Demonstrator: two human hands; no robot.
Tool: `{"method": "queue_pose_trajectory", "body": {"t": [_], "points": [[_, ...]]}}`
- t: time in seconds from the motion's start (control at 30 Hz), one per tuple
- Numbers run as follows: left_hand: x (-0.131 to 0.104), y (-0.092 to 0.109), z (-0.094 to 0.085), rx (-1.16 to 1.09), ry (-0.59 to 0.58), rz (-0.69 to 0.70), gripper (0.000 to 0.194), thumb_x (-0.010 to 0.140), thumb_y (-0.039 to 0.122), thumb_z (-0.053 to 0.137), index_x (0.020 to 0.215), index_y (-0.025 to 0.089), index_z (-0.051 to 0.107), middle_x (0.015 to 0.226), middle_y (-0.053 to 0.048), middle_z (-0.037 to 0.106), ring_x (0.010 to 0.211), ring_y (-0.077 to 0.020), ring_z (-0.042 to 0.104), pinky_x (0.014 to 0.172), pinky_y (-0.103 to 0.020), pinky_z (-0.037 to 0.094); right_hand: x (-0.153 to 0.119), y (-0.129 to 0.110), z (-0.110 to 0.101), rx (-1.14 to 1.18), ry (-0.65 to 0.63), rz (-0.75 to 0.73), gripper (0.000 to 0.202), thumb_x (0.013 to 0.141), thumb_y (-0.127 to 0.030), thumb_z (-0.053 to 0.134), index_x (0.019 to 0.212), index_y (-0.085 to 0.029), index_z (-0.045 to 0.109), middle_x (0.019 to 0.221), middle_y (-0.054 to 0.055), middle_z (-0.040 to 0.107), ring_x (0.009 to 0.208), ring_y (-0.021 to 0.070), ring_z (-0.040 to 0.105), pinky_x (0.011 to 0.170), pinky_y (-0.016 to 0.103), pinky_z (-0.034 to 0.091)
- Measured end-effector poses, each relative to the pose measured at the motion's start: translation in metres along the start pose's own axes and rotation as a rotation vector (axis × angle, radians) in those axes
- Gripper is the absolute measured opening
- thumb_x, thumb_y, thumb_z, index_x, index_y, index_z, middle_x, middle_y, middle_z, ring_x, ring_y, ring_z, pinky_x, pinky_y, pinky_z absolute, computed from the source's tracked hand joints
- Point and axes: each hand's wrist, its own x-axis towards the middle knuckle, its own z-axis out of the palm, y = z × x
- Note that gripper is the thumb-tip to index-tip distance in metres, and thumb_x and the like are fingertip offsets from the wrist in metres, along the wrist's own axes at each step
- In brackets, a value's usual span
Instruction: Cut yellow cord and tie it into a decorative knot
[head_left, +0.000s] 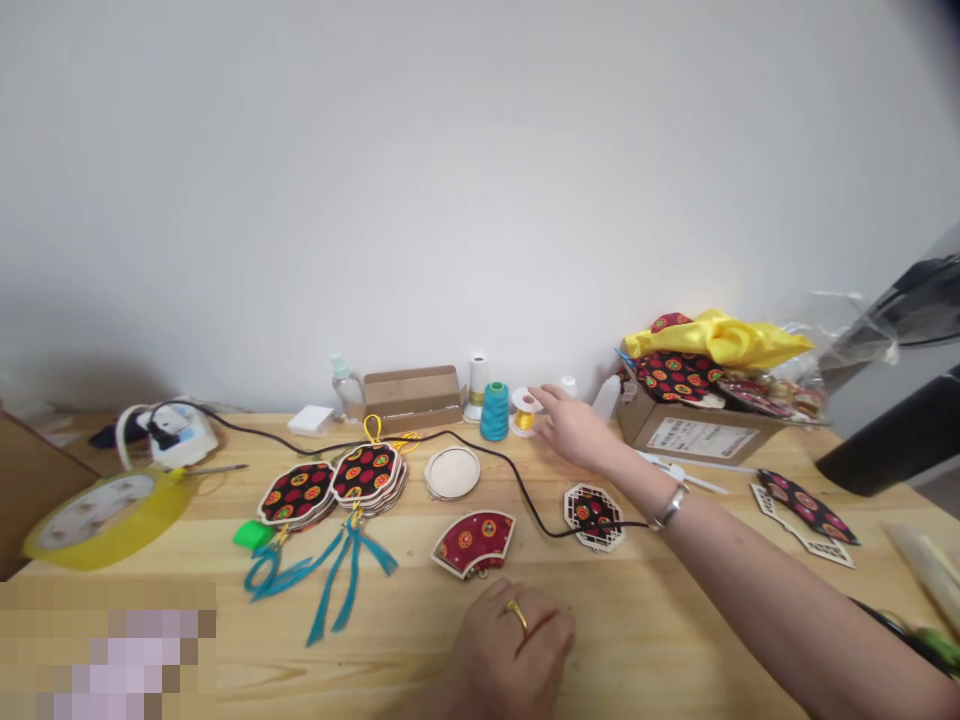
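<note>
My right hand (570, 425) reaches to the back of the table, fingers stretched out at the rim of a white spool of yellow cord (523, 412); whether they touch it I cannot tell. A teal thread cone (494, 411) stands just left of that spool. Resting near the front edge, my left hand (514, 640) wears a gold ring and has its fingers curled in, with nothing seen in them. Just beyond it lies a red fan-shaped patterned piece (476, 543). A round pale wooden disc (452, 472) and an octagonal latticed piece (594, 517) lie around it.
Stacked patterned pendants (366, 472) with teal tassels (345, 575) lie left. A black cable (517, 475) crosses the table. Behind stand an open cardboard tray (412, 397) and a spray bottle (346, 390). A full box (690, 430) stands right; yellow tape (112, 515) lies far left.
</note>
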Motion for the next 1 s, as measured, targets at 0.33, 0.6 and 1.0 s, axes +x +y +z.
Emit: {"method": "queue_pose_trajectory", "body": {"t": [0.33,0.6,1.0], "points": [[-0.002,-0.002,-0.005,-0.004,-0.047,0.028,0.018,0.074,0.005,0.046,0.086,0.011,0.058,0.062,-0.006,0.063,0.053,-0.0154,0.056,0.049,-0.028,0.043,0.033,0.001,0.013,-0.017,-0.114,-0.032,0.049,0.081,-0.020,0.046,0.130,-0.023,0.042,0.106,0.014,0.057,0.083,0.0231,0.062,0.073,0.031,0.045],[-0.013,-0.001,-0.006,-0.312,-0.015,-0.651,0.051,0.082,0.015,0.050,0.131,0.020,0.036,0.116,-0.014,0.057,0.097,-0.0209,0.059,0.083,-0.036,0.049,-0.017,0.011,-0.021,0.250,-0.059,-0.094,0.046,0.078,-0.021,0.054,0.124,-0.020,0.048,0.105,0.011,0.056,0.091,0.0185,0.059,0.082,0.031,0.043],[0.012,0.009,-0.032,-1.238,-0.327,-0.900,0.030,0.076,0.031,0.062,0.105,0.022,0.062,0.084,-0.006,0.062,0.081,-0.0184,0.058,0.068,-0.028,0.047,-0.107,-0.043,-0.085,1.026,-0.453,-0.455,0.039,0.075,-0.019,0.063,0.113,-0.026,0.057,0.110,0.004,0.060,0.098,0.0162,0.056,0.080,0.026,0.047]]}}
